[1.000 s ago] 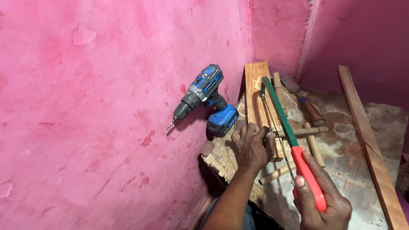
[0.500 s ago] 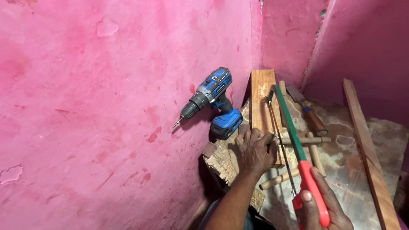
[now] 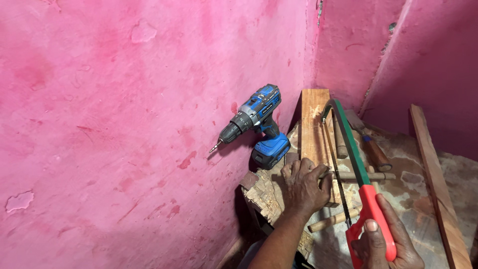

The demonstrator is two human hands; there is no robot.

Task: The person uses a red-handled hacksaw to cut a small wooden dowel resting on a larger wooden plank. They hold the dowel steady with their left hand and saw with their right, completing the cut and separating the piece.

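Note:
My right hand point(image 3: 386, 244) grips the red handle of a hacksaw point(image 3: 352, 149) with a green frame. Its blade runs along the right side of a wooden plank point(image 3: 313, 124) that lies on a rough block. My left hand point(image 3: 304, 185) presses flat on the near end of that plank, fingers curled over its edge. A blue and black cordless drill point(image 3: 258, 124) stands just left of the plank, its bit pointing at the pink wall point(image 3: 124, 124).
A chisel with a wooden handle point(image 3: 371, 147), several wooden sticks point(image 3: 334, 219) and a long wooden strip point(image 3: 438, 179) lie on the stained floor to the right. Pink walls close in on the left and behind.
The view has shifted slightly down and left. The saw has moved a little along the plank; my left hand stays pressed on the wood.

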